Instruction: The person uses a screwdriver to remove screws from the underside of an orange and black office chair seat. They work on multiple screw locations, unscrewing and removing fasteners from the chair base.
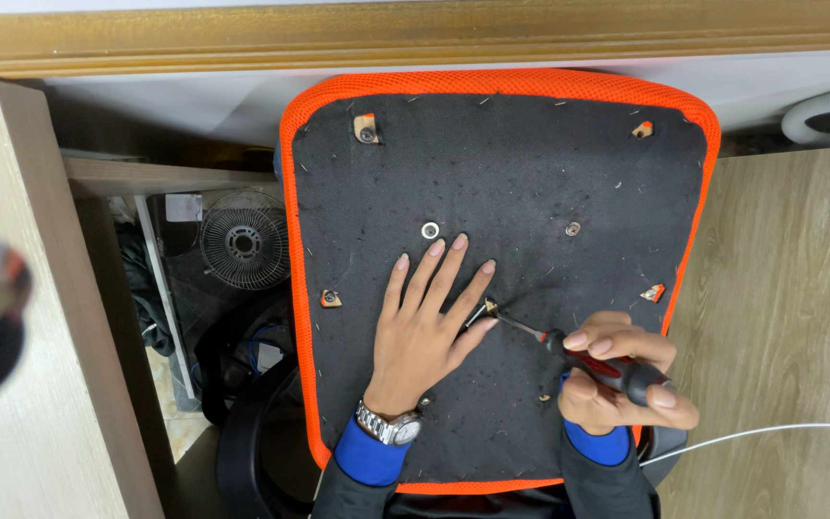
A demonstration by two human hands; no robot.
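Right hand (617,380) grips one screwdriver (583,356); left hand (425,322) flat on one seat base (530,163).

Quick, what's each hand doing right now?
Left hand: open, flat on the black seat underside.
Right hand: closed on a red-and-black screwdriver.

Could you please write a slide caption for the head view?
Left hand flat on an upturned seat, right hand working a screwdriver.
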